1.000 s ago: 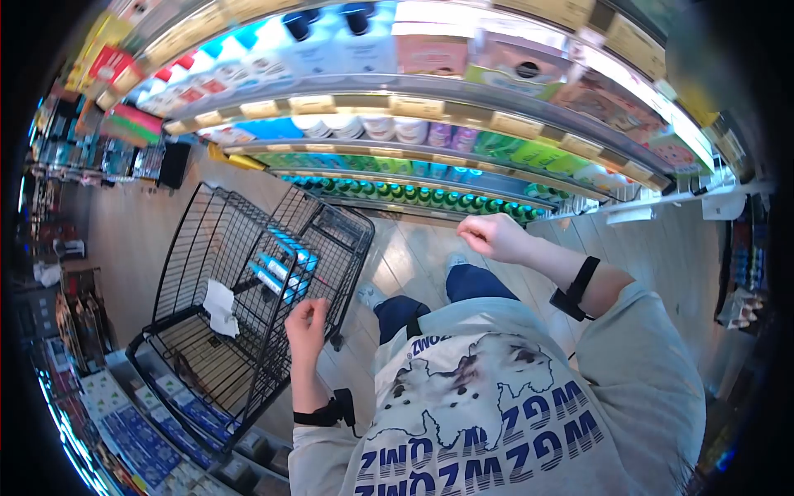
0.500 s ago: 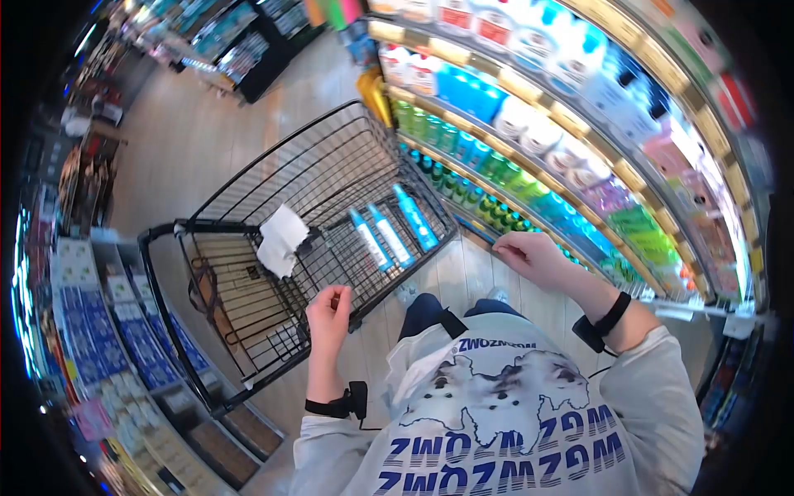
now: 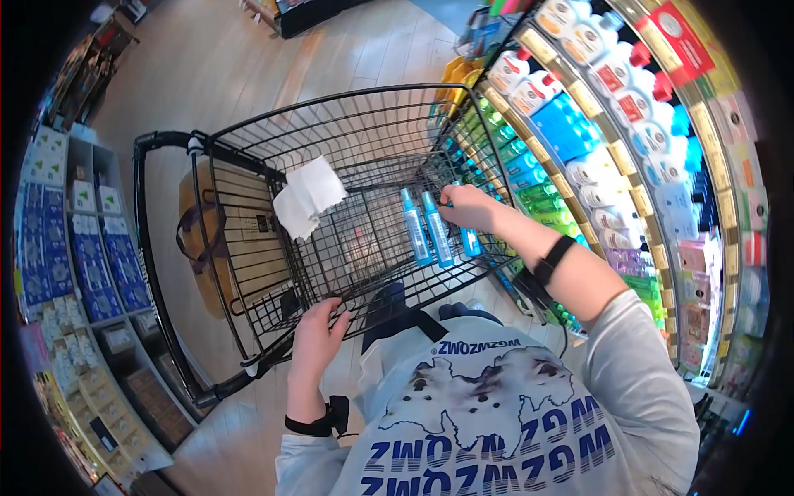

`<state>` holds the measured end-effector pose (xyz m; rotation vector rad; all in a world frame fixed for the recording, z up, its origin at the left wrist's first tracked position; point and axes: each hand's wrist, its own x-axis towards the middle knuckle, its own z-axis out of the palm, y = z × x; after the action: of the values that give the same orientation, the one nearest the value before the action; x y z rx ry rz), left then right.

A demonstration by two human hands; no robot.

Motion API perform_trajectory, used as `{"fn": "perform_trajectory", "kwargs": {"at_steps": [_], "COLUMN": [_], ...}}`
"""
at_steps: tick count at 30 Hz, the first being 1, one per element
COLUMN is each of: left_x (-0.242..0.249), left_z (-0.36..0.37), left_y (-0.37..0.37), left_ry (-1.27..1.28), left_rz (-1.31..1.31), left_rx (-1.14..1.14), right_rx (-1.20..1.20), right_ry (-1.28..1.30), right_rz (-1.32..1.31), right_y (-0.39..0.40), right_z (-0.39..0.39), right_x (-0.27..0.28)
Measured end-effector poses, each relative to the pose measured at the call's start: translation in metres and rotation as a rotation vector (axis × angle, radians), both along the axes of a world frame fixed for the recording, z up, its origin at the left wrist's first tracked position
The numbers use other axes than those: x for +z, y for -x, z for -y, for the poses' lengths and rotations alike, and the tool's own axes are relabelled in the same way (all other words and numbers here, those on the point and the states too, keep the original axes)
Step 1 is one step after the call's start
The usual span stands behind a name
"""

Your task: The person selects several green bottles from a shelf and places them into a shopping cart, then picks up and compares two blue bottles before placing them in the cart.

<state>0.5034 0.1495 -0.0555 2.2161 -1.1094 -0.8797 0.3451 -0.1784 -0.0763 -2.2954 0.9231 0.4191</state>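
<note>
A black wire shopping cart (image 3: pixel 347 91) stands in front of me. Inside it lie two blue and white bottles (image 3: pixel 415 227) side by side, and a blue bottle (image 3: pixel 470 242) close to them, partly under my right forearm. My right hand (image 3: pixel 470 207) reaches over the cart's right side, its fingers closed by the caps of the bottles; whether it grips one is hidden. At the cart's near edge is my left hand (image 3: pixel 318 335), thumb and fingers apart, holding nothing. A crumpled white paper (image 3: pixel 310 197) lies at the cart's left part.
Shelves of bottles (image 3: pixel 595 186) run along the right. A low shelf with blue and white packages (image 3: pixel 103 264) is at the left. The cart's handle (image 3: pixel 142 207) is on the left, with a tan bag (image 3: pixel 198 273) beside it. Wooden floor (image 3: pixel 248 62) shows beyond.
My right hand has moved left from outside the cart to the bottles within it. My left hand has opened somewhat. The view has turned, so the cart and shelves appear shifted.
</note>
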Motion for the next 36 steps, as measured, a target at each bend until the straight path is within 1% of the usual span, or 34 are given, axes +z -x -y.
{"fn": "perform_trajectory", "kwargs": {"at_steps": [1, 2, 4, 5, 6, 8, 9, 11, 13, 14, 15, 16, 17, 18, 20, 22, 24, 25, 26, 28, 29, 30, 32, 33, 34, 35, 36], "left_x": [0.001, 0.0, -0.001, 0.001, 0.004, 0.01, 0.012, 0.018, 0.023, 0.025, 0.027, 0.029, 0.031, 0.033, 0.036, 0.042, 0.044, 0.041, 0.039, 0.037, 0.038, 0.041, 0.049, 0.056, 0.056, 0.056, 0.058], "left_z": [-0.002, -0.004, -0.007, -0.007, -0.007, -0.009, -0.009, -0.007, -0.004, -0.002, 0.0, 0.003, 0.007, 0.011, 0.023, 0.036, 0.046, 0.049, 0.055, 0.068, 0.074, 0.084, 0.102, 0.107, 0.112, 0.116, 0.119], "left_y": [-0.001, -0.003, -0.006, -0.007, -0.008, -0.011, -0.012, -0.016, -0.016, -0.016, -0.018, -0.019, -0.019, -0.02, -0.021, -0.021, -0.022, -0.023, -0.021, -0.016, -0.015, -0.009, 0.006, 0.01, 0.015, 0.018, 0.023], "left_ry": [0.009, 0.002, 0.049, 0.041, 0.061, 0.07, 0.078, 0.088, 0.078, 0.085, 0.075, 0.066, 0.059, 0.07, 0.076, 0.1, 0.121, 0.117, 0.121, 0.21, 0.206, 0.203, 0.414, 0.34, 0.332, 0.279, 0.217], "left_rz": [-0.051, -0.06, 0.027, 0.019, 0.041, 0.061, 0.03, -0.007, -0.06, -0.073, -0.083, -0.092, -0.135, -0.144, -0.111, -0.129, -0.116, -0.143, -0.146, -0.284, -0.349, -0.355, -0.496, -0.608, -0.614, -0.895, -1.17], "left_rx": [0.036, 0.053, -0.014, 0.002, -0.008, -0.015, 0.002, -0.003, 0.027, -0.007, 0.012, 0.03, 0.052, 0.009, -0.022, -0.09, -0.101, -0.094, -0.137, 0.004, 0.013, -0.033, -0.044, -0.058, -0.091, -0.159, -0.222], "right_rx": [0.051, 0.068, 0.01, -0.027, -0.134, -0.334, -0.33, -0.513, -0.535, -0.55, -0.58, -0.575, -0.643, -0.712, -0.739, -0.741, -0.732, -0.677, -0.624, -0.632, -0.618, -0.602, -0.665, -0.699, -0.717, -0.739, -0.73], "right_ry": [0.027, 0.021, -0.023, -0.042, 0.061, 0.059, 0.052, -0.001, -0.002, 0.0, -0.035, -0.046, -0.057, -0.067, -0.047, -0.158, -0.185, -0.224, -0.259, -0.292, -0.327, -0.361, -0.51, -0.741, -0.975, -0.962, -1.063], "right_rz": [-0.104, -0.113, -0.292, -0.388, -0.434, -0.48, -0.484, -0.566, -0.539, -0.522, -0.509, -0.54, -0.517, -0.491, -0.441, -0.309, -0.035, 0.006, 0.05, 0.301, 0.377, 0.455, 0.642, 0.754, 0.87, 0.888, 0.97], "right_y": [-0.013, -0.024, -0.044, -0.052, -0.06, -0.069, -0.073, -0.079, -0.08, -0.079, -0.079, -0.077, -0.074, -0.069, -0.061, -0.054, -0.051, -0.052, -0.054, -0.052, -0.049, -0.045, -0.03, -0.016, -0.002, 0.007, 0.015], "right_z": [0.004, 0.004, 0.0, -0.003, -0.016, -0.032, -0.038, -0.046, -0.043, -0.042, -0.041, -0.036, -0.032, -0.028, -0.022, -0.012, -0.007, -0.005, -0.005, -0.012, -0.016, -0.022, -0.041, -0.049, -0.058, -0.065, -0.072], "right_x": [-0.023, -0.039, -0.065, -0.077, -0.084, -0.094, -0.101, -0.115, -0.113, -0.111, -0.104, -0.11, -0.115, -0.12, -0.125, -0.105, -0.096, -0.074, -0.045, -0.018, 0.001, 0.021, 0.054, 0.079, 0.097, 0.101, 0.104]}}
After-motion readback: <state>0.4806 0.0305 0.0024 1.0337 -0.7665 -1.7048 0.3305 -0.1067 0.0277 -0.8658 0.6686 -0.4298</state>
